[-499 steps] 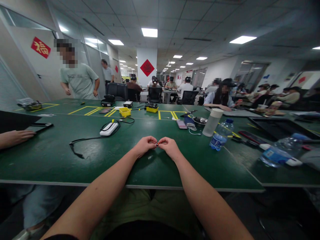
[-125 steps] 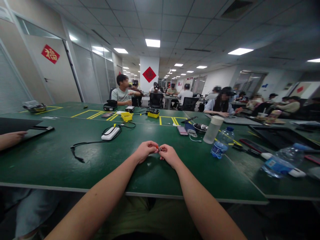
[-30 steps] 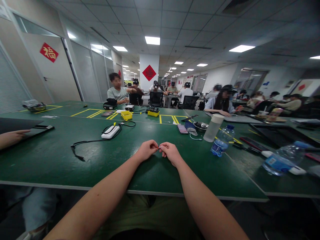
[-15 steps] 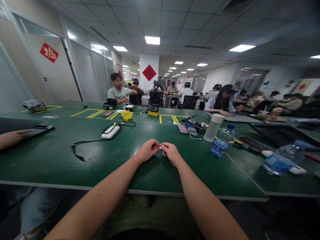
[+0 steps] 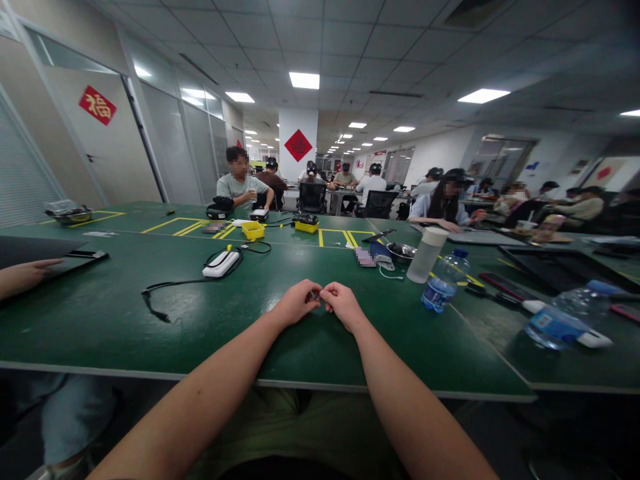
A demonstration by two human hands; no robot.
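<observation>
Over the green table (image 5: 215, 343), near its front edge, my left hand (image 5: 299, 301) and my right hand (image 5: 342, 305) meet fingertip to fingertip. Both are closed in a pinch. What lies between the fingers is tiny and mostly hidden, so I cannot name it. To the left of my hands lies a white power bank (image 5: 220, 264) with a black cable (image 5: 177, 285) trailing across the tabletop.
On the right stand a frosted bottle (image 5: 427, 257) and a plastic water bottle (image 5: 445, 283); another water bottle (image 5: 565, 320) lies tilted. Yellow trays (image 5: 253, 231) sit farther back. A neighbour's hand (image 5: 30, 277) rests on a laptop at left. Other people sit beyond.
A small pale thing that showed between my fingertips is now hidden by them. My fingers have shifted slightly. The person across the table has drawn an outstretched arm in.
</observation>
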